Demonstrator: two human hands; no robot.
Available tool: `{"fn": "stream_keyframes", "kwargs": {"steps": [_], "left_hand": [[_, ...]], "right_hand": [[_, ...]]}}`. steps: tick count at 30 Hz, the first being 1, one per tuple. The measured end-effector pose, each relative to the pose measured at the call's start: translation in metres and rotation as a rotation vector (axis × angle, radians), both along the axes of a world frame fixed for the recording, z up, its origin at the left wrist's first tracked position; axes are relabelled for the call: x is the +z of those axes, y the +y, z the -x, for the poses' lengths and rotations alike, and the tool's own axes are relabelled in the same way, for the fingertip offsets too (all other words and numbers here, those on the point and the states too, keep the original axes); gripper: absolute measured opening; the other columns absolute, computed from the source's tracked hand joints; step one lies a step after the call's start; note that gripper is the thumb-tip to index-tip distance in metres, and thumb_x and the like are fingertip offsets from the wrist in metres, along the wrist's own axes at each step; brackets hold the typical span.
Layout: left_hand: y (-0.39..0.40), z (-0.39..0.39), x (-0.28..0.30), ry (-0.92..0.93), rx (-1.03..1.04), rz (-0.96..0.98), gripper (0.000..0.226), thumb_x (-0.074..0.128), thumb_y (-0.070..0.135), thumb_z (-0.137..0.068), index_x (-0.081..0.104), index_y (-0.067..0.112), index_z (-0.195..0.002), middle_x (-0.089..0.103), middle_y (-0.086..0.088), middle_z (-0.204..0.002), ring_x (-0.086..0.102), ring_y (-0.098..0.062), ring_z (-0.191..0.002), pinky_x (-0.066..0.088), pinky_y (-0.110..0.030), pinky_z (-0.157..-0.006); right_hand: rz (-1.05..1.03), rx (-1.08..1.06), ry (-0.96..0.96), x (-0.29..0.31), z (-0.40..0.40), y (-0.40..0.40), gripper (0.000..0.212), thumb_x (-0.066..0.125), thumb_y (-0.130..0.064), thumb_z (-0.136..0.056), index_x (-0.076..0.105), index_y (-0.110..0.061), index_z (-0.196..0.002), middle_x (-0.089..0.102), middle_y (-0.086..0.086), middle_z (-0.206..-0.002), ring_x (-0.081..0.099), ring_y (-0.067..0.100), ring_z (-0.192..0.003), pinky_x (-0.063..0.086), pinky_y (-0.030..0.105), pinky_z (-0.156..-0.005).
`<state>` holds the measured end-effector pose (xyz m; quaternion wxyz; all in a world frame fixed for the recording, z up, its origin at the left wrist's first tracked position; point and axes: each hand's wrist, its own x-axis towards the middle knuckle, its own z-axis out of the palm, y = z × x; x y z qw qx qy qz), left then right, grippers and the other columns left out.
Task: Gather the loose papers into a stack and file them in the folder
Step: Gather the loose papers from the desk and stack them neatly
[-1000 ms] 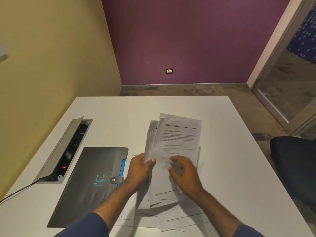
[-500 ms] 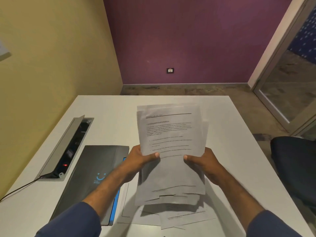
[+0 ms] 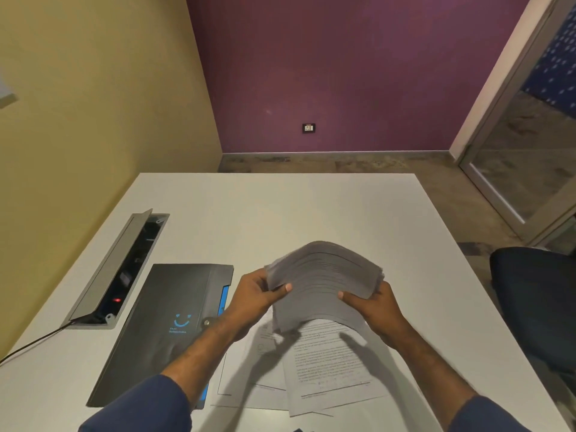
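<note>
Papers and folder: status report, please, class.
Both hands, left and right, gripping bowed stack. Loose sheets remain on table. Folder shut, unobstructed.

An office meeting room is indicated: a large white rectangular table (image 3: 280,213) with a flip-lid grey metal cable box (image 3: 118,269) recessed near its left edge, a dark upholstered office chair (image 3: 536,300) at its right edge, a glass partition door (image 3: 526,169), and printed paper sheets (image 3: 330,366) beside a grey document folder (image 3: 168,325).

Both forearms reach forward in rolled blue sleeves, converging above the table's near half. The left hand (image 3: 254,296) and right hand (image 3: 372,305) face each other, thumbs on top, fingers curled under, each clamped on a sheaf's side.
</note>
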<state>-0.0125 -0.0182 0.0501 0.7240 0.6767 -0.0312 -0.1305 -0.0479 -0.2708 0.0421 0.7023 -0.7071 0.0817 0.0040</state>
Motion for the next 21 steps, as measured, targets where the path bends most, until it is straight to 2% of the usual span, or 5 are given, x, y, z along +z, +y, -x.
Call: {"fn": "stream_keyframes", "kwargs": {"steps": [5,9,13,17,21], "left_hand": [[-0.017,0.000,-0.009,-0.018,0.176,-0.099,0.023,0.071,0.020,-0.090,0.079,0.039,-0.082,0.080,0.005,-0.093,0.075,-0.016,-0.092,0.061,-0.027,-0.075],[-0.017,-0.002,-0.017,-0.036,0.169,-0.126,0.020,0.070,0.017,-0.090,0.076,0.033,-0.102,0.079,0.007,-0.100,0.074,-0.009,-0.091,0.058,-0.018,-0.074],[-0.011,0.003,-0.048,0.073,0.283,-0.538,0.044,0.075,0.016,-0.083,0.060,0.020,-0.125,0.070,0.002,-0.113,0.069,-0.004,-0.076,0.056,-0.022,-0.070],[-0.013,0.022,-0.087,0.164,0.188,-0.902,0.060,0.077,0.032,-0.079,0.056,0.012,-0.131,0.066,-0.008,-0.123,0.064,-0.020,-0.104,0.049,-0.030,-0.084],[-0.034,0.037,-0.106,0.253,0.094,-0.974,0.069,0.076,0.050,-0.073,0.055,0.012,-0.126,0.064,-0.006,-0.125,0.063,-0.025,-0.111,0.052,-0.033,-0.086]], "right_hand": [[0.061,-0.114,0.038,-0.011,-0.001,-0.004,0.021,0.070,-0.005,-0.085,0.069,-0.013,-0.104,0.073,0.005,-0.096,0.069,0.023,-0.092,0.057,0.032,-0.079],[0.158,-0.132,-0.005,-0.006,-0.003,-0.017,0.014,0.068,-0.009,-0.087,0.071,-0.021,-0.094,0.075,0.001,-0.090,0.072,0.014,-0.079,0.058,0.026,-0.067],[0.230,-0.186,-0.036,-0.002,-0.001,-0.037,0.024,0.066,-0.006,-0.088,0.070,-0.030,-0.082,0.074,-0.010,-0.080,0.069,-0.001,-0.067,0.056,0.017,-0.060],[0.268,-0.235,-0.017,-0.006,0.000,-0.059,0.024,0.066,-0.005,-0.087,0.069,-0.028,-0.080,0.071,-0.008,-0.076,0.066,0.006,-0.065,0.054,0.018,-0.058],[0.243,-0.266,0.038,-0.017,0.002,-0.081,0.018,0.065,-0.004,-0.087,0.069,-0.021,-0.090,0.070,-0.006,-0.080,0.065,0.012,-0.071,0.054,0.022,-0.062]]}}
